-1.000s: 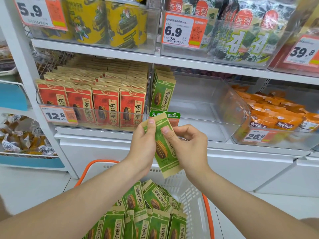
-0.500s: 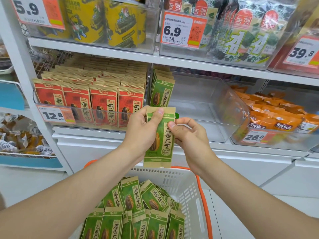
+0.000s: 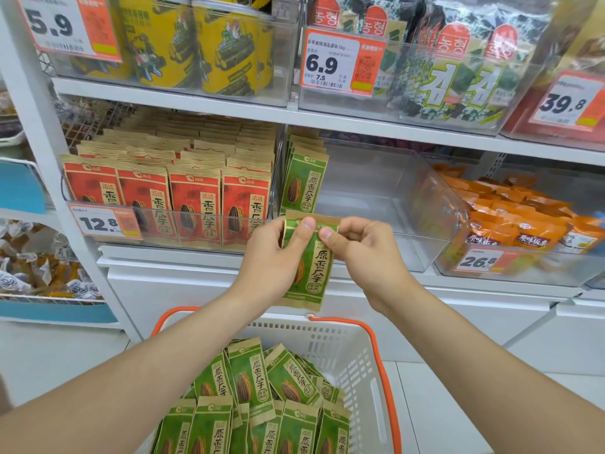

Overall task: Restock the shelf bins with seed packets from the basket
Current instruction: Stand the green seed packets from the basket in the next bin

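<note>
A green paper seed packet (image 3: 311, 267) is held upright before the clear plastic shelf bin (image 3: 393, 198), its top pinched between thumb and curled fingers of both the left hand (image 3: 271, 257) and the right hand (image 3: 363, 247). Matching green packets (image 3: 304, 181) are stood at the bin's left end, and more are heaped in the white, orange-handled plastic basket (image 3: 357, 365) below.

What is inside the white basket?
Green seed packets, piled and overlapping, lie in the white basket. Its floor and anything beneath them is covered.

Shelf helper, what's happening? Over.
Left hand and right hand pinching one green paper seed packet by its top. Clear plastic shelf bin just behind. Nothing blocking.
</note>
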`<state>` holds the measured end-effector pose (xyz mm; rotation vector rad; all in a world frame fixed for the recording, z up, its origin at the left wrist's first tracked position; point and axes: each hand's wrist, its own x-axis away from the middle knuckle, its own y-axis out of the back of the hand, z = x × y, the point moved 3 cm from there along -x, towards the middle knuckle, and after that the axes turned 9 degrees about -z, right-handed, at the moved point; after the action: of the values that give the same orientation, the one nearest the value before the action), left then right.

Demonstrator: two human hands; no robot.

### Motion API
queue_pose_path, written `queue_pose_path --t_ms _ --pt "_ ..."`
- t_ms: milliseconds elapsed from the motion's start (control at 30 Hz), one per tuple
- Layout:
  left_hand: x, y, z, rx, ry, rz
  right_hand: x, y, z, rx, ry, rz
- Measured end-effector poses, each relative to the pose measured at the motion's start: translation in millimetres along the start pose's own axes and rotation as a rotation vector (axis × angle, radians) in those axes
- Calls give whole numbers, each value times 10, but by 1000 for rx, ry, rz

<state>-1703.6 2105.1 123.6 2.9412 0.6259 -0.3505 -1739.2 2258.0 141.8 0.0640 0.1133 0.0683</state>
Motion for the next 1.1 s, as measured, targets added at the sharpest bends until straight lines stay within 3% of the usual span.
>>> queue_pose_path --t_ms 267,400,467,567,667,833,1100 --pt "-77 21 -70 -16 -38 35 -5 -34 63 24 79 40" --pt "-185 23 -178 -64 -132 23 -35 -50 144 211 216 84" --pt "-235 47 -207 -129 -180 7 -85 8 282 243 386 -12" --pt "-326 171 -214 -312 -434 -200 -134 152 561 187 653 -247" --pt "-417 231 -130 -636 -573 -282 -274 184 632 290 781 -301" --pt "-484 195 56 -1095 -589 -65 -734 18 303 529 592 -169" --pt "-532 210 156 -1197 -604 -51 -1421 -183 -6 653 273 -128"
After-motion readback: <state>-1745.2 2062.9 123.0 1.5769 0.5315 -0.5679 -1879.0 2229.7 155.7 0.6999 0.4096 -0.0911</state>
